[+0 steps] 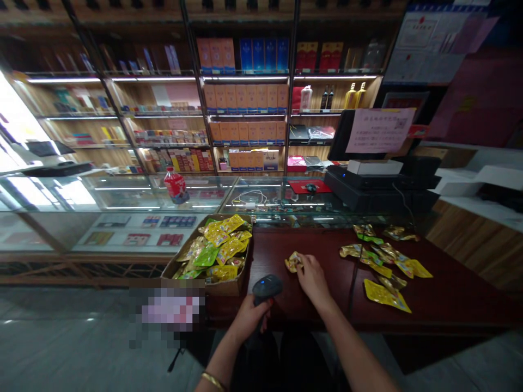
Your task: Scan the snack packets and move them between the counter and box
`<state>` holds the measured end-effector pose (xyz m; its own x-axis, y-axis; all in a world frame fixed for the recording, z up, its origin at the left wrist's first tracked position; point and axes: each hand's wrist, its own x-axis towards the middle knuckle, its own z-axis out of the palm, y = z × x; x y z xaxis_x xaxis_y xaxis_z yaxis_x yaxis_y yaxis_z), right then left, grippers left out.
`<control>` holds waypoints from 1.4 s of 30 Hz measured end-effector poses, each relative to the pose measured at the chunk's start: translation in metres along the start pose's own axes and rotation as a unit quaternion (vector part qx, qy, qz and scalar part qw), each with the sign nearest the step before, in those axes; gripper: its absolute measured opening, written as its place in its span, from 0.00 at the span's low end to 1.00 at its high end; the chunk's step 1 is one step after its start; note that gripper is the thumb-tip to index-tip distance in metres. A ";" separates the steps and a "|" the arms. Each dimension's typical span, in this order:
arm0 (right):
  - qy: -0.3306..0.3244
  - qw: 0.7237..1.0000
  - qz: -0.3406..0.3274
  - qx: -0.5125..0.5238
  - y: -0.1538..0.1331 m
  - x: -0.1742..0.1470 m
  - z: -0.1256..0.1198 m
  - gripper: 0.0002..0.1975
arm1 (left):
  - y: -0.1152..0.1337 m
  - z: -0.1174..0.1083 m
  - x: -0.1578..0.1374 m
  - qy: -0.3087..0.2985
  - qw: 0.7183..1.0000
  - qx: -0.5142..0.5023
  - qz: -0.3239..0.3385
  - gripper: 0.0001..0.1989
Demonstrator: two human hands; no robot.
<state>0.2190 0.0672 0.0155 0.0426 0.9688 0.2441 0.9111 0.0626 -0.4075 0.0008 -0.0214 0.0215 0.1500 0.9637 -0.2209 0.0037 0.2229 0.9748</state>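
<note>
left hand [248, 317] wrapped tight around scanner [266, 287], nose aimed at packet | right hand [312, 274] pinching yellow snack packet [293, 262] flat on dark red table [294, 305] (so it lies steady) | box of packets [212, 256] just left

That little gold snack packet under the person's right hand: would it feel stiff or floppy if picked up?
The snack packet looks crinkled and thin, so probably floppy and light. Its shiny foil suggests a somewhat slippery surface. Lying flat on the dark table under the right hand, it would likely slide, not roll.
</note>
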 end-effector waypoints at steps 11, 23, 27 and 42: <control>0.013 0.998 0.039 -0.052 0.002 0.004 0.040 0.30 | -0.009 0.001 0.004 0.006 1.000 -0.017 0.007 0.26; 0.102 0.902 -0.035 0.418 0.018 0.009 0.046 0.23 | -0.001 0.005 -0.010 0.068 0.998 -0.004 0.009 0.35; 0.073 0.898 -0.022 0.433 0.019 0.011 0.048 0.27 | 0.027 0.013 -0.035 0.080 0.996 0.033 0.027 0.32; 0.084 0.869 -0.064 0.483 0.026 0.011 0.054 0.27 | 0.070 0.019 -0.046 0.104 0.988 0.114 0.022 0.20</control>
<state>0.2210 0.0928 -0.0403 0.0987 0.8956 0.4337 0.1458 0.4181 -0.8966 0.0127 -0.0528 0.1002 -0.0516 0.9864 -0.1562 0.2283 0.1639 0.9597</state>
